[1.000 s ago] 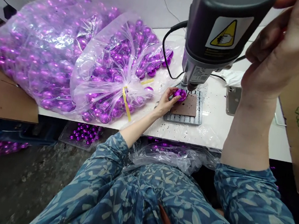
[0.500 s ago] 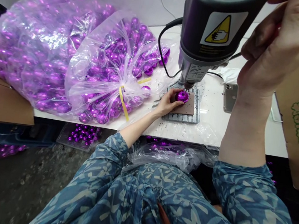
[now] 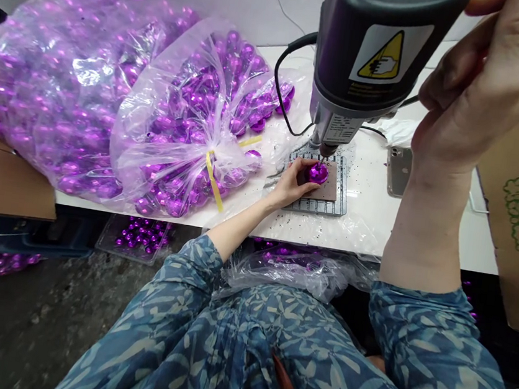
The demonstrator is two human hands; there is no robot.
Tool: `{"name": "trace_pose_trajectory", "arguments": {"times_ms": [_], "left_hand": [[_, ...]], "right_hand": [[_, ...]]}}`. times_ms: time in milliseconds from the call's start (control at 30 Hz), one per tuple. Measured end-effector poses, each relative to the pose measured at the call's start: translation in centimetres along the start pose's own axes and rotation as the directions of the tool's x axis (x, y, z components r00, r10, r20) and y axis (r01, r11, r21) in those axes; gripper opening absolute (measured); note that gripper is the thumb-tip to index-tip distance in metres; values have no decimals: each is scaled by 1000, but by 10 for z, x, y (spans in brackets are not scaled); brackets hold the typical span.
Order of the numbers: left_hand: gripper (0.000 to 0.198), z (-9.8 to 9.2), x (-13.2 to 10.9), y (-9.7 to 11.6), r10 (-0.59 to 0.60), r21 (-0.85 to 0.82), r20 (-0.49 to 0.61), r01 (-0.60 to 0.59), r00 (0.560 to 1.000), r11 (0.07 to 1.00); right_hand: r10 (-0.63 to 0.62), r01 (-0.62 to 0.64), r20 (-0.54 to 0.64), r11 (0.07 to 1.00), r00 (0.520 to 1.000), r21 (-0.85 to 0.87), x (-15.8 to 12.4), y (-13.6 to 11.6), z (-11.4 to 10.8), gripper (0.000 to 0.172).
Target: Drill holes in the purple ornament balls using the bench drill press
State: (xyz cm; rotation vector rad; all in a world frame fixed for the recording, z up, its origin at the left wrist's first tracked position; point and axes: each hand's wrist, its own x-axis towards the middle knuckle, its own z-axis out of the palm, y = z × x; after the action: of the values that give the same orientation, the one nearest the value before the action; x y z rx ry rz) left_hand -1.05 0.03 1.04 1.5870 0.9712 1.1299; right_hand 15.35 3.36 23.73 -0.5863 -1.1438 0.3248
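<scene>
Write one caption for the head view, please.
Left grip holding a purple ball under a drill, near a bag of purple balls.

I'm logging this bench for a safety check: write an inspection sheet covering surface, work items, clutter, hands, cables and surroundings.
Surface: white table, dark specks scattered on it.
Work items: purple ball at the brown board on a grey base plate, beneath the drill; bit contact unclear.
Clutter: clear bags of purple balls, phone.
Hands: left hand holds the ball; right hand raised beside the drill, its hold hidden.
Cables: black cable loops left of the drill.
Surroundings: printed cardboard at right; clear tray of purple balls below table level.
</scene>
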Motion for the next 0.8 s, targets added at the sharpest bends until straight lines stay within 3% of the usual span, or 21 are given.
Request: {"name": "trace_pose_trajectory", "arguments": {"times_ms": [67, 267, 567, 800], "left_hand": [[66, 0, 1, -2, 15, 4, -6, -15, 1000, 1000], [66, 2, 0, -7, 18, -7, -22, -18, 1000, 1000], [66, 3, 1, -12, -12, -30, -40, 11, 999, 999], [64, 2, -1, -4, -8, -38, -33, 7, 999, 999]], "right_hand": [[-31, 30, -16, 999, 999, -13, -7, -4, -1, 34], [-124, 135, -73, 978, 990, 162, -34, -11, -10, 41], [-155, 170, -133, 980, 979, 105, -52, 0, -20, 45], [-164, 180, -148, 978, 975, 103, -63, 11, -25, 49]]}}
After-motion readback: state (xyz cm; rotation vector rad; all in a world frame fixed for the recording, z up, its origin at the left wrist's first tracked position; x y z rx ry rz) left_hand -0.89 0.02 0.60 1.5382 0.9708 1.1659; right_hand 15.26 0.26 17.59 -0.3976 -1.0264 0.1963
